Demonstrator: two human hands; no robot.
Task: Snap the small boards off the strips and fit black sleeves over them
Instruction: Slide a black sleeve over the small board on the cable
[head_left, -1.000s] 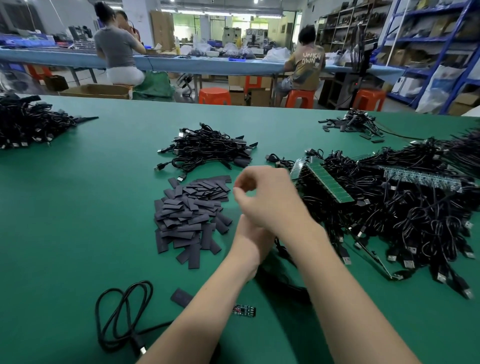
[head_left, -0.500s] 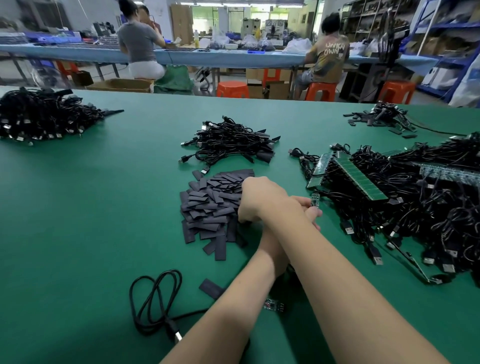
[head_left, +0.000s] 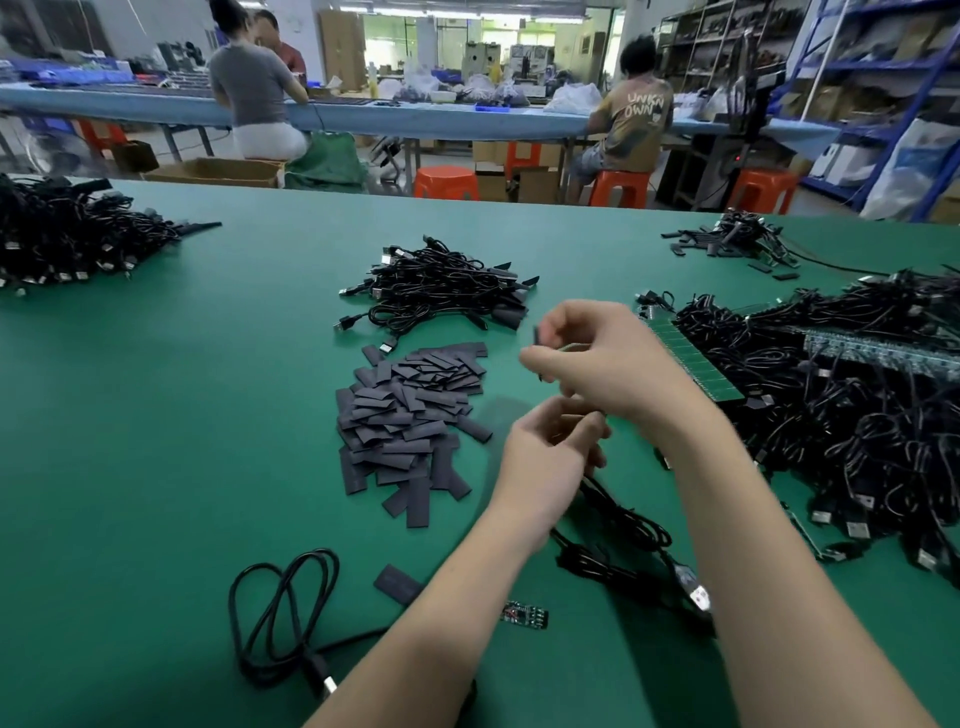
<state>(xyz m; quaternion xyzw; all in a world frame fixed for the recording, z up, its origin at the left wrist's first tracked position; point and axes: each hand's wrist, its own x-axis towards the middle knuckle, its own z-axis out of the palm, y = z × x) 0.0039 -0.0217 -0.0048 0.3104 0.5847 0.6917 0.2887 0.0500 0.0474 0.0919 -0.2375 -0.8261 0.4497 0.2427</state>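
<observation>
Spreading across the green surface (head_left: 156, 441) on my right is the tangle of cabled boards (head_left: 857, 415), with a green strip (head_left: 693, 364) at its near edge. The pile of black sleeves (head_left: 405, 415) lies left of my hands. Half a second ago my right hand (head_left: 613, 364) was down on that pile; now it is raised, fingers (head_left: 545, 358) pinching one small flat dark sleeve (head_left: 536, 335). My left hand (head_left: 545, 447), just below, curls round a black cable (head_left: 623, 519). I judge sleeving comes next. One bare small board (head_left: 524, 613) lies near my left forearm.

Two hands (head_left: 587, 395), three seated people (head_left: 634, 114)
</observation>
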